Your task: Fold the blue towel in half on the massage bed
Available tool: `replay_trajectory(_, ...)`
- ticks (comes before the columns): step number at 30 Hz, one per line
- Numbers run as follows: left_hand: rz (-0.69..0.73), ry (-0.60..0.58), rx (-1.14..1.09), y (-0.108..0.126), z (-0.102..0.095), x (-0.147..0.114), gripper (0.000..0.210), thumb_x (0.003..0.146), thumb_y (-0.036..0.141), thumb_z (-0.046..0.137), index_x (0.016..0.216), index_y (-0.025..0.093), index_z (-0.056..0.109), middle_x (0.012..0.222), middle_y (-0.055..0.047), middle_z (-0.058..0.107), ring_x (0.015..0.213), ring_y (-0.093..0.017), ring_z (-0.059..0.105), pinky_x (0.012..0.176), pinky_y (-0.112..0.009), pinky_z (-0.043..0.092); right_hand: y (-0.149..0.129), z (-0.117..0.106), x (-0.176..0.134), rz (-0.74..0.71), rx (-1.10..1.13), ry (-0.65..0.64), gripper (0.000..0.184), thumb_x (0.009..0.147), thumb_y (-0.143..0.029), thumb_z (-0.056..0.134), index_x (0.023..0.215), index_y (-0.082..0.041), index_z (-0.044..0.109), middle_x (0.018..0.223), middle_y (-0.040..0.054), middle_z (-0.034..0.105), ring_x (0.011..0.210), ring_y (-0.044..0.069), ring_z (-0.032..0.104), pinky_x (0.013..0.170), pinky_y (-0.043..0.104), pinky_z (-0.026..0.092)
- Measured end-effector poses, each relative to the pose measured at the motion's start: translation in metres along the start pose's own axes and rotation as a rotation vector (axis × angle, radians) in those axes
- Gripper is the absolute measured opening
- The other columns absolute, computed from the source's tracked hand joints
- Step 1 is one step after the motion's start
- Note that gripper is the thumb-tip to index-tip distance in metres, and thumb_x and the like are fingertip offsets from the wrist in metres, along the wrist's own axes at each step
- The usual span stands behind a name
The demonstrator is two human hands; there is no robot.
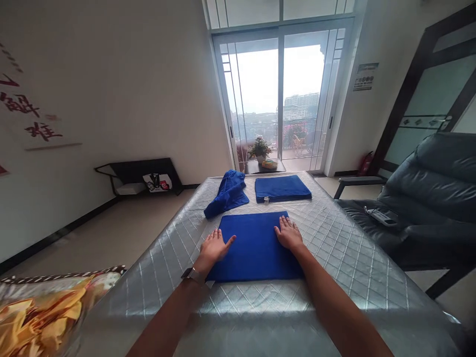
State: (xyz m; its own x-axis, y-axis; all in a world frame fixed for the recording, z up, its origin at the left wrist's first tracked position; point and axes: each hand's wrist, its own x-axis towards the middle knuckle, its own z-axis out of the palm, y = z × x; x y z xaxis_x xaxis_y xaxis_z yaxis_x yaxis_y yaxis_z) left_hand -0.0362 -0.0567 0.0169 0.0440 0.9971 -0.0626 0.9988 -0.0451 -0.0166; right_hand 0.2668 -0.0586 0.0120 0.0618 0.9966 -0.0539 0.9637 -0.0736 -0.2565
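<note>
One blue cloth (255,250) lies flat, squared into a rectangle, on the silver quilted counter (338,248); the left hand (214,246) rests open at its left edge, thumb spread, and the right hand (289,233) lies palm-down, fingers extended, near its far right corner, neither gripping anything; the neat blue stack (282,187) beyond looks finished, this piece seems nearly so, and the crumpled cloth (228,194) left of the stack appears yet to be folded.

Hazy daylight enters through a sliding glass door (281,99). Left of the door stretches a pale wall (148,89) above a beige floor (156,210); right of it are a posted notice (366,77), a red fire extinguisher (365,163) and a dark padded armchair (442,171).
</note>
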Motion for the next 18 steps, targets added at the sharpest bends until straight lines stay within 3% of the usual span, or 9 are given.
replay_trajectory(2, 0.015, 0.065, 0.007, 0.019, -0.007, 0.005, 0.104, 0.093, 0.076, 0.007, 0.153, -0.004, 0.031, 0.161, -0.026, 0.027, 0.151, -0.032, 0.028, 0.123, -0.044, 0.021, 0.000, 0.002, 0.001, -0.002, 0.004, 0.007, 0.071, 0.102, -0.047, 0.018, 0.162, -0.008, 0.018, 0.169, 0.0059, 0.014, 0.156, 0.020, 0.007, 0.125, 0.040, 0.005)
replay_trajectory(5, 0.208, 0.141, -0.040, 0.070, -0.008, 0.008, 0.096, 0.096, 0.071, 0.002, 0.156, 0.004, 0.032, 0.164, -0.018, 0.028, 0.152, -0.028, 0.025, 0.125, -0.041, 0.019, 0.001, 0.003, 0.002, -0.003, 0.004, 0.016, 0.071, 0.102, -0.047, 0.018, 0.161, -0.009, 0.018, 0.169, 0.0057, 0.014, 0.156, 0.020, 0.008, 0.125, 0.040, 0.005)
replay_trajectory(8, 0.416, 0.139, -0.136, 0.130, -0.004, 0.009, 0.087, 0.098, 0.065, 0.000, 0.157, 0.010, 0.034, 0.164, -0.012, 0.031, 0.153, -0.022, 0.024, 0.126, -0.038, 0.019, 0.002, 0.003, 0.002, -0.004, -0.010, 0.014, 0.070, 0.102, -0.046, 0.019, 0.162, -0.009, 0.019, 0.169, 0.0059, 0.014, 0.156, 0.020, 0.009, 0.125, 0.039, 0.006)
replay_trajectory(11, 0.498, 0.119, -0.201, 0.170, 0.000, 0.014, 0.085, 0.100, 0.061, -0.002, 0.156, 0.007, 0.033, 0.164, -0.012, 0.030, 0.153, -0.021, 0.022, 0.126, -0.037, 0.017, 0.002, 0.002, 0.001, -0.018, -0.026, 0.006, 0.069, 0.103, -0.045, 0.019, 0.162, -0.009, 0.018, 0.169, 0.0060, 0.013, 0.156, 0.020, 0.008, 0.125, 0.039, 0.006)
replay_trajectory(14, 0.457, 0.106, -0.222, 0.176, 0.004, 0.019, 0.087, 0.099, 0.061, -0.003, 0.156, 0.005, 0.032, 0.165, -0.013, 0.028, 0.154, -0.022, 0.020, 0.126, -0.037, 0.015, 0.002, 0.002, 0.000, -0.024, -0.018, 0.010, 0.069, 0.103, -0.045, 0.018, 0.162, -0.009, 0.019, 0.169, 0.0058, 0.013, 0.156, 0.021, 0.009, 0.125, 0.039, 0.007)
replay_trajectory(18, 0.378, 0.091, -0.196, 0.139, 0.011, 0.027, 0.090, 0.097, 0.067, -0.001, 0.157, 0.007, 0.030, 0.166, -0.014, 0.024, 0.155, -0.023, 0.017, 0.126, -0.041, 0.014, 0.001, 0.002, 0.000, -0.006, 0.020, 0.018, 0.069, 0.103, -0.047, 0.018, 0.161, -0.010, 0.020, 0.169, 0.0057, 0.015, 0.156, 0.020, 0.010, 0.125, 0.039, 0.005)
